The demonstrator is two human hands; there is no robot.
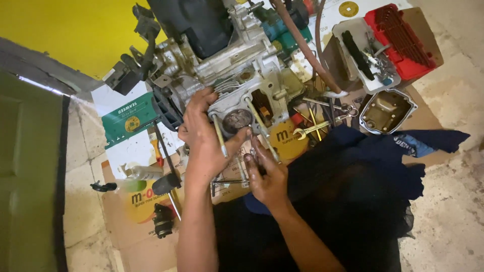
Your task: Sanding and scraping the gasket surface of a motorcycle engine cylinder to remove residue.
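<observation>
You are looking down at a pale, worn concrete floor (454,201), stained and cracked in places. Flattened cardboard sheets (126,211) lie spread across it. At your upper left a bright yellow wall (65,30) meets a grey frame, and an olive-green panelled door (25,176) fills the left edge. Soft daylight falls evenly.
</observation>
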